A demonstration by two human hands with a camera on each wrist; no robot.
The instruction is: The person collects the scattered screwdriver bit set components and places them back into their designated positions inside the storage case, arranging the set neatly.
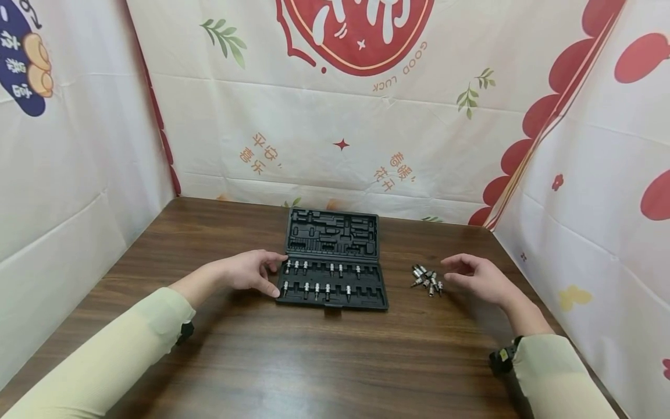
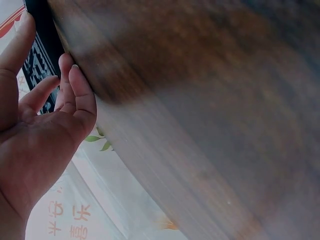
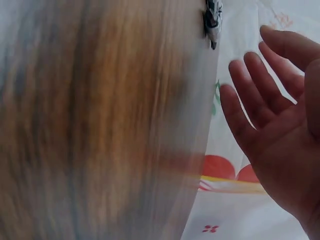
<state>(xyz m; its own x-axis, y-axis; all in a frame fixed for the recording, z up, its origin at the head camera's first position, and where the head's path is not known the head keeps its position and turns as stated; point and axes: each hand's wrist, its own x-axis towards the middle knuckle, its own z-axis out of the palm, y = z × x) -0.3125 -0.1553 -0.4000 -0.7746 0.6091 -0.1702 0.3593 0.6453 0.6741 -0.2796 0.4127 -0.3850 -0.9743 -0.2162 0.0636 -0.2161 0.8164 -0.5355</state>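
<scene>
Loose sockets (image 1: 432,283): one small heap of metal pieces on the brown table (image 1: 324,355), to the right of the case and apart from it. Individual axes point in mixed directions, with no common line.

Black case (image 1: 356,306): lies open, lid (image 1: 335,233) hinged away from the person, long axis running left to right. Seated sockets (image 1: 316,291) stand in two rows, their lengths running front to back; several slots at the right are vacant.

Right hand (image 1: 478,280): the nearer to the heap, just to its right; fingers parted and relaxed, nothing held. From it, the heap lies leftward, with the case farther along the same way.

Left hand (image 1: 250,270): at the case's left edge, thumb near the front corner, forefinger near the hinge; fingers extended, touching rather than clasping. The heap lies across the case from it.
</scene>
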